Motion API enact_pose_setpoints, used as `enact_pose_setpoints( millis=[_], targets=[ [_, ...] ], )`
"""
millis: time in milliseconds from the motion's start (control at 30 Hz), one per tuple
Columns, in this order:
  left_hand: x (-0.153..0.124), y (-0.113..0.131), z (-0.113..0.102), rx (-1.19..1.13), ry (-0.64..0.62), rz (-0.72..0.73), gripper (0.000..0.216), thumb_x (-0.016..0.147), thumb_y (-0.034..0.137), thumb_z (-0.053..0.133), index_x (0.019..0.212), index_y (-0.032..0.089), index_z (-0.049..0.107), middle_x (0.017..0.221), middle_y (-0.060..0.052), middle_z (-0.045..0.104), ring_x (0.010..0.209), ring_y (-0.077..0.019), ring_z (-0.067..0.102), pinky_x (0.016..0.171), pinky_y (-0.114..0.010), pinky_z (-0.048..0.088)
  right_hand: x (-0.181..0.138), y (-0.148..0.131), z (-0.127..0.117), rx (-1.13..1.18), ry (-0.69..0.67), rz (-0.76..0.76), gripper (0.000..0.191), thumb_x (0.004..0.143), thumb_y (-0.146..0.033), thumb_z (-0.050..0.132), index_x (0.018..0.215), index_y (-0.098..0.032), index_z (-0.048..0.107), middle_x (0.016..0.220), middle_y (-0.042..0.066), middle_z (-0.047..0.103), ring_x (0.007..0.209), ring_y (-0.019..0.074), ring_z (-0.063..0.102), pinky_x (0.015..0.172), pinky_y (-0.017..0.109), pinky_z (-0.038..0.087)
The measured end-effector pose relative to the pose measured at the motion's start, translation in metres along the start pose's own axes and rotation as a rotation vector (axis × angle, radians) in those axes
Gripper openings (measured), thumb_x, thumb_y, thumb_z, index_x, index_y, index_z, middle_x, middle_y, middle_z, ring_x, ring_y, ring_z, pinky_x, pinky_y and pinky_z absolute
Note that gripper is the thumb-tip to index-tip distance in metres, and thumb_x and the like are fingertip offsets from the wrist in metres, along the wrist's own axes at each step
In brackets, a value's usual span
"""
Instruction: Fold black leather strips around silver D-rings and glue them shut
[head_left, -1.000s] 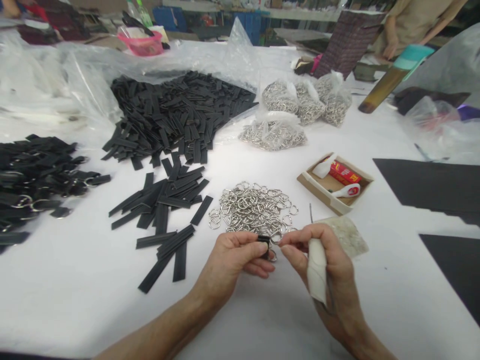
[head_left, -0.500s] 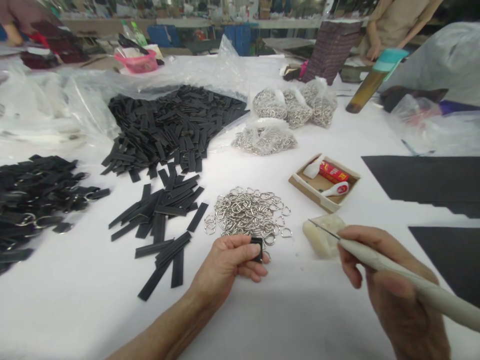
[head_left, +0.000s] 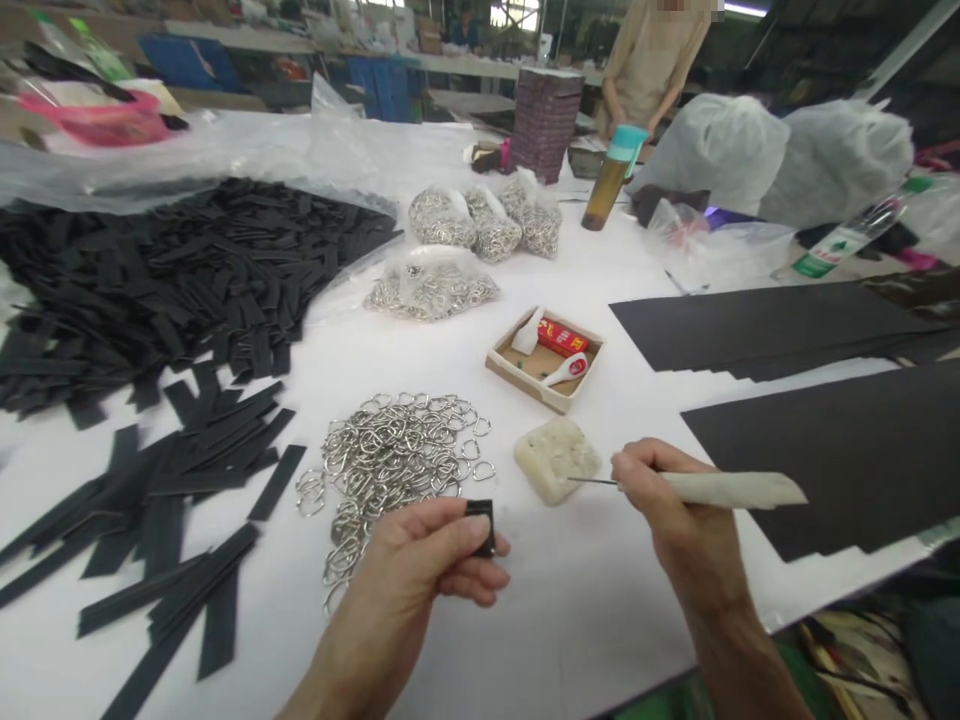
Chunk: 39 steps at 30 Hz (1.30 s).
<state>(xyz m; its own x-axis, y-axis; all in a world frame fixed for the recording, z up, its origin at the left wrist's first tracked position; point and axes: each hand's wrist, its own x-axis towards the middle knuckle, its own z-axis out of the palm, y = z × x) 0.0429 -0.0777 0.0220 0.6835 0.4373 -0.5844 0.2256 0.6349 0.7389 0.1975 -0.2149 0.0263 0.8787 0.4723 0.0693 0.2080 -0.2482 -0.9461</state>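
My left hand (head_left: 409, 560) pinches a small folded black strip (head_left: 481, 515) between thumb and fingers, just above the table. In my right hand (head_left: 671, 510) is an awl (head_left: 731, 488) with a thin metal shaft and a thick pale handle, held nearly level. The awl's tip is at the lower right edge of a yellowish, wax-like block (head_left: 551, 455); whether they touch I cannot tell. Beside my left hand lies a heap of metal D-rings (head_left: 397, 440), partly covered by that hand. Loose black strips (head_left: 199, 480) are scattered further left.
An open small box (head_left: 517, 378) holds a red packet and white tubes. Behind it are bags of rings (head_left: 435, 285) and a tilted bottle (head_left: 611, 185). Black sheets (head_left: 840, 450) cover the right side. A large strip pile (head_left: 187, 270) fills the left. Another person (head_left: 649, 60) stands beyond.
The view has turned right, so the table's things appear further left. The awl has swung closer to level, its tip passing from over the block to its right edge. My left hand still holds the strip.
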Motion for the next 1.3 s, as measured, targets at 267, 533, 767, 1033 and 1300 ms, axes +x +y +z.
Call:
enact_pose_setpoints(
  millis=[267,533,767,1033,1300],
  targets=[
    [0.024,-0.012,0.016,0.042,-0.037,0.032,0.014,0.068,0.023,0.071,0.066,0.01,0.069,0.067,-0.008,0.07,0.051,-0.0125,0.063,0.049,-0.019,0.052,0.008,0.01,0.011,-0.174,-0.067,-0.141,0.032,0.082,-0.033,0.054,0.054,-0.019,0.046,0.045,-0.007,0.035,0.041,0.0088,0.03,0.04,0.023,0.024],
    [0.021,-0.019,0.009,0.074,-0.061,0.013,0.014,0.071,0.023,0.068,0.069,0.01,0.07,0.069,-0.008,0.071,0.052,-0.013,0.063,0.052,-0.02,0.053,0.01,0.016,0.02,-0.22,-0.096,-0.14,0.032,0.081,-0.032,0.053,0.053,-0.019,0.047,0.045,-0.006,0.034,0.042,0.0089,0.029,0.039,0.023,0.024],
    [0.022,-0.021,0.006,0.038,-0.084,0.011,0.014,0.071,0.023,0.068,0.068,0.01,0.07,0.068,-0.008,0.071,0.052,-0.0124,0.063,0.051,-0.019,0.052,0.006,0.01,0.016,-0.195,-0.031,-0.109,0.031,0.079,-0.031,0.056,0.052,-0.018,0.047,0.044,-0.006,0.033,0.042,0.0088,0.028,0.04,0.024,0.022],
    [0.023,-0.023,0.006,-0.024,-0.115,0.014,0.011,0.072,0.02,0.068,0.072,0.009,0.069,0.071,-0.008,0.072,0.054,-0.0134,0.065,0.052,-0.021,0.054,-0.005,0.015,0.009,0.159,-0.08,0.016,0.03,0.078,-0.036,0.06,0.056,-0.018,0.049,0.052,-0.003,0.04,0.049,0.0115,0.033,0.045,0.025,0.026],
    [0.022,-0.02,0.007,-0.044,-0.148,0.024,0.012,0.071,0.02,0.069,0.073,0.008,0.069,0.07,-0.008,0.072,0.055,-0.0139,0.066,0.053,-0.021,0.054,-0.014,0.023,0.019,0.288,-0.309,0.103,0.03,0.083,-0.037,0.059,0.061,-0.019,0.05,0.057,-0.003,0.038,0.055,0.013,0.032,0.051,0.027,0.027]
  ],
)
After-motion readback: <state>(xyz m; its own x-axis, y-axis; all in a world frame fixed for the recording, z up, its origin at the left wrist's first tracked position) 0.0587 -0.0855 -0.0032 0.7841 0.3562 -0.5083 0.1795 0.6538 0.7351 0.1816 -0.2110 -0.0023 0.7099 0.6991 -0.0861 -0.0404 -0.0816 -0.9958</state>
